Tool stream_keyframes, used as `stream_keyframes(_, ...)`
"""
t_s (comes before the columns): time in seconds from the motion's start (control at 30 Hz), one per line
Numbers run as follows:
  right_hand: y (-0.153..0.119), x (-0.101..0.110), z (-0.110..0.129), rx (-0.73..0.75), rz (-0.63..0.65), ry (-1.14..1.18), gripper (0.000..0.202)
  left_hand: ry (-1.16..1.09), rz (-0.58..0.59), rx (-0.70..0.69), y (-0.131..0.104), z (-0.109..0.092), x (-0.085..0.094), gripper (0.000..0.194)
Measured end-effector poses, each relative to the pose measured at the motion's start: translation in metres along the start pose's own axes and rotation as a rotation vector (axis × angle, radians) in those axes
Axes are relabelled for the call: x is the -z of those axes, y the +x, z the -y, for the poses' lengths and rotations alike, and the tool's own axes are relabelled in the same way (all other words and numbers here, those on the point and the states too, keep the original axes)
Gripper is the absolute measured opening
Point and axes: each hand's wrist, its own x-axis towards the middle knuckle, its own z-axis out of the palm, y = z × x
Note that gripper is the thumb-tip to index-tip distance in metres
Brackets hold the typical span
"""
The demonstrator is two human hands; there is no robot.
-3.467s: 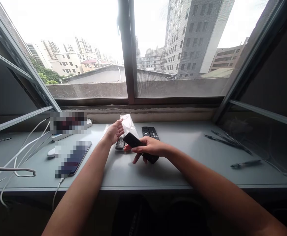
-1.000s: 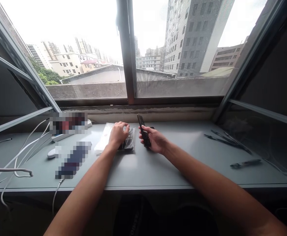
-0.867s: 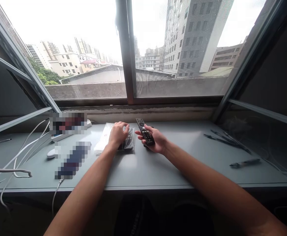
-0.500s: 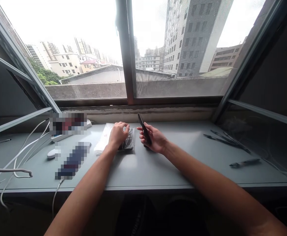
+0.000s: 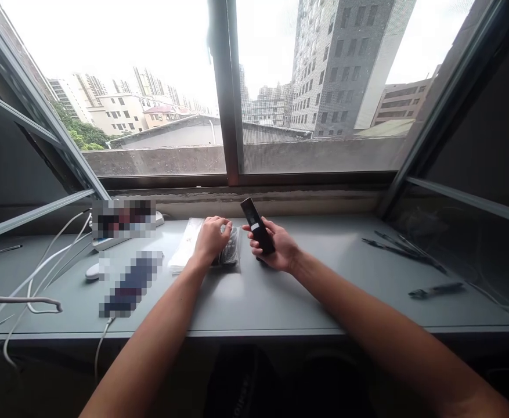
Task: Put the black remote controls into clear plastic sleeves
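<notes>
My right hand [image 5: 280,247] is wrapped round a slim black device [image 5: 258,229], tilted with its top toward the window and a small white patch on its face. To the left, my left hand [image 5: 212,238] rests over a clear plastic bag [image 5: 231,248] with dark contents. Its fingers are curled, and whether they grip the bag is hidden. White papers or packets [image 5: 184,249] lie under and beside that hand on the grey table [image 5: 263,307].
At the left are a white power strip [image 5: 158,219], white cables [image 5: 32,273], a white mouse-like object [image 5: 92,271] and a blurred dark blue item [image 5: 132,284]. Pen-like tools [image 5: 404,252] and another pen-like item [image 5: 437,290] lie right. A window stands behind.
My right hand has turned the black device, so its broad face with the white patch now shows instead of its narrow edge. My left hand has barely moved.
</notes>
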Motion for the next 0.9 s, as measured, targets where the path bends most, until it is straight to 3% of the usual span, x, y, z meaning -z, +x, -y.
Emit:
stream_keyframes(0.17, 0.004, -0.001, -0.007, 0.172, -0.079, -0.187, 0.010, 0.006, 0.008, 0.017, 0.000, -0.001, 0.002, 0.028)
stream_keyframes(0.37, 0.005, 0.004, -0.013, 0.474, 0.007, -0.509, 0.038, 0.011, 0.025, 0.017, 0.001, -0.001, 0.002, 0.028)
stream_keyframes(0.53, 0.000, -0.003, -0.015, 0.716, 0.101, -0.725, 0.023, 0.004, 0.010, 0.014, 0.001, -0.003, 0.003, 0.029)
stream_keyframes(0.77, 0.001, -0.003, -0.017, 0.628, 0.024, -0.771, 0.035, 0.014, 0.023, 0.006, 0.000, -0.005, 0.005, 0.029)
stream_keyframes(0.9, 0.004, 0.000, -0.018, 0.430, -0.085, -0.598, 0.027, 0.015, 0.017, -0.010, 0.000, -0.005, 0.004, 0.028)
